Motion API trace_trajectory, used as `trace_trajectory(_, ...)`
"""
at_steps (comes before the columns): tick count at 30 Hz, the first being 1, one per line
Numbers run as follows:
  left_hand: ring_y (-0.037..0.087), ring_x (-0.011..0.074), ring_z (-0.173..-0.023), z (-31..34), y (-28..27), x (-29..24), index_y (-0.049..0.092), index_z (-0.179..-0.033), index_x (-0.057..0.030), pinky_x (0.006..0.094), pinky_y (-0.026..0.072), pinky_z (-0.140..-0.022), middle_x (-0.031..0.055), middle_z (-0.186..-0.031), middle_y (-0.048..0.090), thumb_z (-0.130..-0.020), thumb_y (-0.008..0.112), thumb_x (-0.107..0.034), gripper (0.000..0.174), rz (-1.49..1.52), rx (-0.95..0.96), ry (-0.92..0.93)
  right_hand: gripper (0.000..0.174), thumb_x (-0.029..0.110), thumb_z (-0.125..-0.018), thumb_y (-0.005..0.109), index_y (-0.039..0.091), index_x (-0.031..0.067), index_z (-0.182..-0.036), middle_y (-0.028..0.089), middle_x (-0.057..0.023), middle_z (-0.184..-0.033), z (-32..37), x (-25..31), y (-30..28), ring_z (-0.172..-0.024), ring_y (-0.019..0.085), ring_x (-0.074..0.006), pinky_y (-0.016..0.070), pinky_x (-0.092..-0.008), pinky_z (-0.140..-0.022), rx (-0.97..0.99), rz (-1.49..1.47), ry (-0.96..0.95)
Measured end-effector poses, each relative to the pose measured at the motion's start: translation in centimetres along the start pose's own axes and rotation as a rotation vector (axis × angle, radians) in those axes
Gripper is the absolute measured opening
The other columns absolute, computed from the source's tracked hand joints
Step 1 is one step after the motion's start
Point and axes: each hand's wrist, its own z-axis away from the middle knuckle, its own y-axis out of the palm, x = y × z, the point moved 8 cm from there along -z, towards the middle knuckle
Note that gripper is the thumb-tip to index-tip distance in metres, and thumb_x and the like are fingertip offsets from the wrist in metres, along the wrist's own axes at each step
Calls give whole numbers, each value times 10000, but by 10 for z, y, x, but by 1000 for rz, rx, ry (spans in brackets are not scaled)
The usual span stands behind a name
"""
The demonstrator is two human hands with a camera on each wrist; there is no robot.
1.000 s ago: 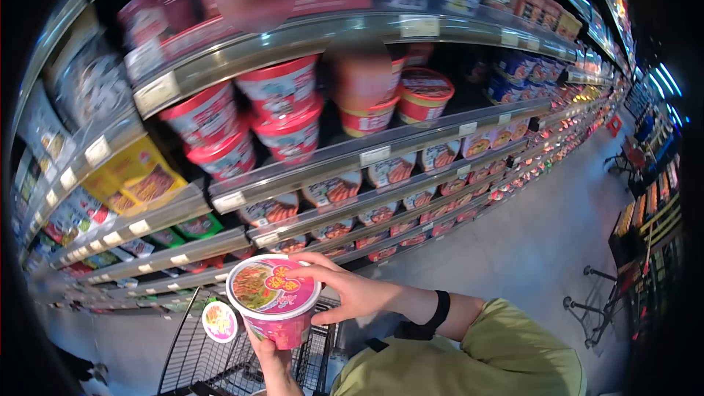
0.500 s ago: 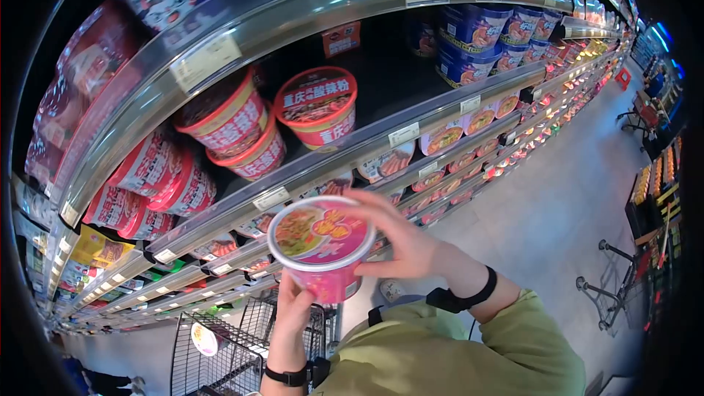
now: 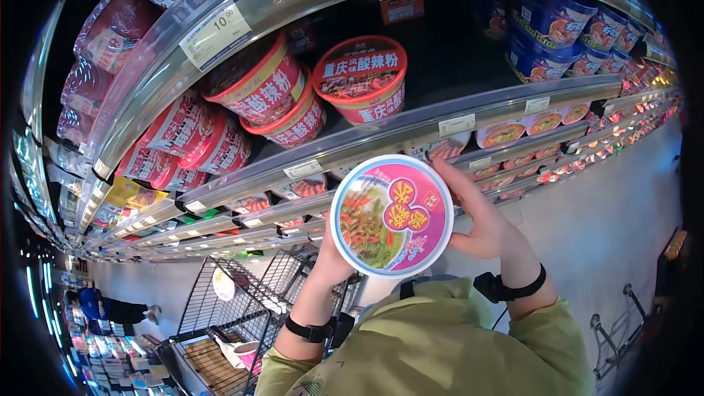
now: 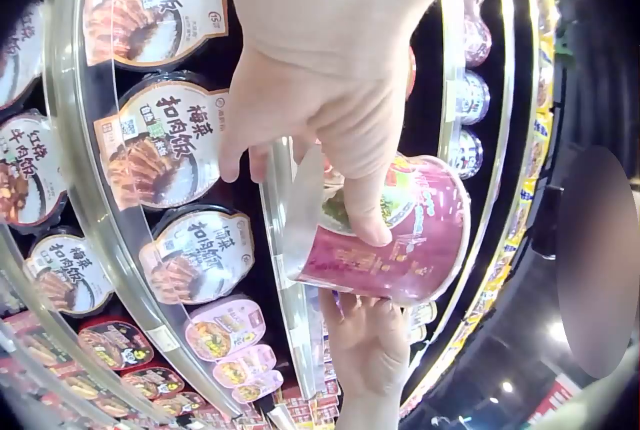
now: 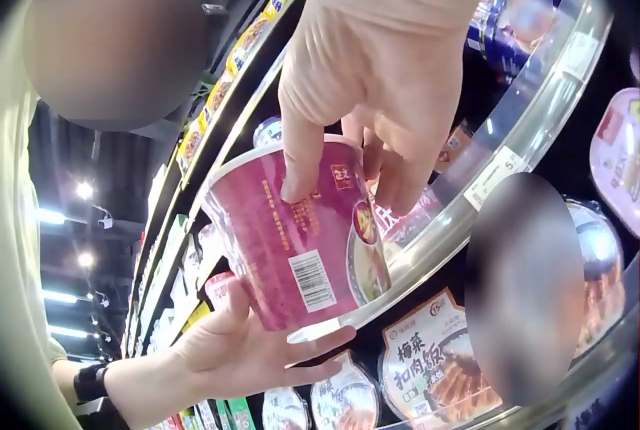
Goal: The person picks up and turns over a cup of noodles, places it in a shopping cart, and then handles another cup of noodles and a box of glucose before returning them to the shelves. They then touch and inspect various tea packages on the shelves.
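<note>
A pink noodle cup [image 3: 392,216] with a round pictured lid is held between both hands, its lid facing the head camera. My left hand [image 3: 334,257] is at its lower left side, partly hidden by the cup; in the left wrist view that hand [image 4: 320,110] has its thumb against the pink wall. From the other side my right hand [image 3: 484,220] grips the cup. The right wrist view shows the right hand [image 5: 375,100] with its thumb on the wall above a barcode, and the left hand's fingers stretched beneath.
Red-lidded tubs [image 3: 359,81] and blue tubs [image 3: 550,29] stand on the shelf ahead, behind a shelf rail [image 3: 411,128]. A wire cart [image 3: 220,308] holding another pink cup [image 3: 247,354] is at lower left. A person [image 3: 110,308] stands further off.
The cup has moved right and up in the head view, and its lid has turned more squarely toward the camera. Both hands moved with it; the red-lidded tubs appear larger than half a second ago.
</note>
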Motion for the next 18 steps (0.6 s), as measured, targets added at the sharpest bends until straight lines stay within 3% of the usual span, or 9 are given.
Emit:
trace_trajectory(6, 473, 255, -1295, 16, -16, 27, 174, -1459, -78, 419, 436, -1070, 156, -1401, 418, -625, 883, -13, 1096, 77, -206, -79, 905, -113, -760, 608, 177, 34, -1542, 248, -163, -1582, -14, 0, 11, -1464, 254, -265, 290, -376, -1157, 116, -40, -16)
trace_trajectory(12, 423, 265, -1341, 21, -15, 22, 127, -1484, -102, 428, 425, -1082, 156, -1444, 360, -615, 885, -14, 1156, 130, -285, -107, 908, -110, -752, 611, 186, 40, -1541, 257, -159, -1580, -17, 2, 16, -1466, 252, -268, 252, -379, -1176, 169, -32, -68)
trace_trajectory(15, 468, 275, -1306, 24, -13, 13, 173, -1481, -75, 425, 445, -1065, 152, -1446, 383, -627, 876, -11, 1108, 192, -319, -88, 896, -86, -763, 631, 196, 42, -1536, 233, -179, -1583, -19, 5, 18, -1479, 209, -301, 226, -408, -1182, 187, -55, -74)
trace_trajectory(17, 534, 274, -1243, 27, -6, 11, 267, -1452, -27, 414, 474, -1034, 154, -1404, 461, -643, 866, -11, 1007, -18, -163, -124, 897, -63, -765, 654, 199, 45, -1530, 209, -196, -1583, -22, 8, 21, -1483, 180, -327, 213, -426, -1182, 213, -43, -138)
trace_trajectory(18, 577, 253, -1191, 22, 4, -7, 348, -1408, 12, 390, 492, -1010, 148, -1336, 540, -636, 882, -44, 941, -160, -127, 71, 898, -39, -767, 677, 202, 48, -1525, 184, -213, -1584, -20, 10, 21, -1487, 151, -353, 201, -444, -1183, 230, -24, -194)
